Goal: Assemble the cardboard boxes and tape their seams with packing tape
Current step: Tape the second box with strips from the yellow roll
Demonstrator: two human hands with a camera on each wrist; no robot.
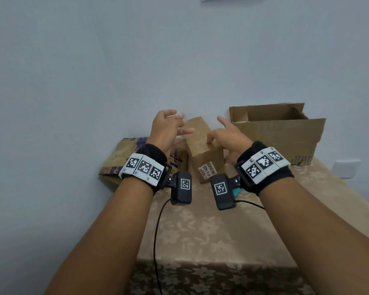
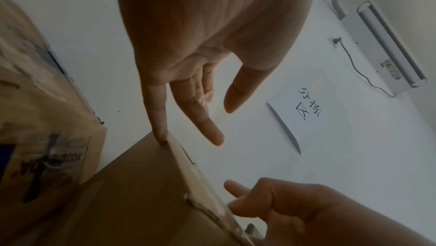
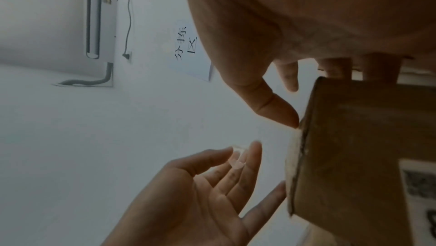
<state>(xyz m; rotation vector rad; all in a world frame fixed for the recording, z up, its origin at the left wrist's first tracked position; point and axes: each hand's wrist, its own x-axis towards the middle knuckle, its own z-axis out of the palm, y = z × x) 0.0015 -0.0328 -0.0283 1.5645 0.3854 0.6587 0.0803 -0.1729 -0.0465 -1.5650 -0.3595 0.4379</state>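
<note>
Small box (image 1: 202, 143) stands upright on the bench (image 1: 222, 226), between a flat carton (image 1: 119, 156) on the left and a big open box (image 1: 285, 133) on the right. Right hand (image 1: 228, 139) rests on its top edge, thumb at the corner, other fingers over the far side, so steadying it, not a real grip. Left hand (image 1: 168, 128) is spread, little finger touching the box corner, with a clear scrap, probably tape (image 3: 237, 158), stuck to its fingertips. Risks: tape folds onto itself or sticks to skin before it reaches the seam; the tall narrow box could tip under a one-sided press since the hold is light; its top edge looks ragged, so adhesion may be poor. Big box: flaps up, nothing visible inside, though the bottom is hidden. Small box closed, contents unknown. No tape roll in view.
</note>
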